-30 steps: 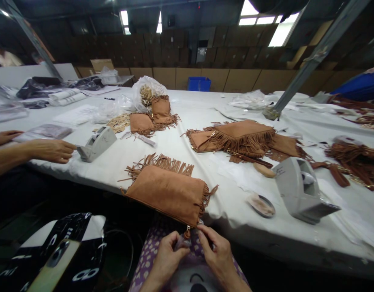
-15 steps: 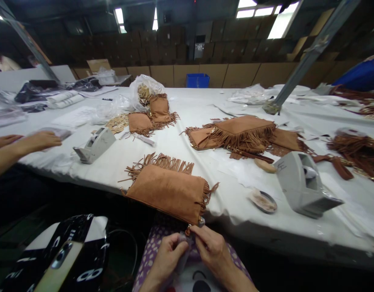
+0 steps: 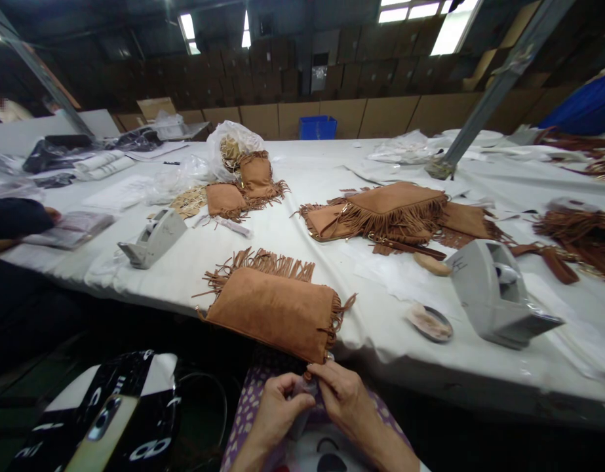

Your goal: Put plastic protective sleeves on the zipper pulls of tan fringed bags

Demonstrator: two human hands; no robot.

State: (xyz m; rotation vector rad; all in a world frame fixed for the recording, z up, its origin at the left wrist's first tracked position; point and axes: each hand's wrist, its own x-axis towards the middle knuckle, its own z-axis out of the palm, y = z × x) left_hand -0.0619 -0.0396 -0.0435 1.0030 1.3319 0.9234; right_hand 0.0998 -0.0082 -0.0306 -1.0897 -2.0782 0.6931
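A tan suede fringed bag (image 3: 275,308) lies flat at the table's front edge, its zip side toward me. Just below its lower right corner, a small brown pull tab (image 3: 308,375) shows between my hands. My left hand (image 3: 281,406) is closed in a pinch on a clear plastic sleeve (image 3: 302,388), which hangs over my lap around the tab's lower part. With thumb and forefinger together, my right hand (image 3: 344,393) grips at the tab and the sleeve's upper edge. Its fingertips partly hide the tab.
Tape dispensers stand left (image 3: 155,237) and right (image 3: 499,295). Fringed bags (image 3: 390,206) are piled behind, with smaller pouches (image 3: 226,198) at back left. A round dish (image 3: 432,324) sits near the right dispenser. A co-worker's sleeve (image 3: 17,219) reaches in beside plastic-wrapped packets (image 3: 71,229).
The plastic sleeve has come up around the brown tab, and both hands stay close together. At left, the co-worker's hands have drawn back, leaving mostly a dark sleeve in view.
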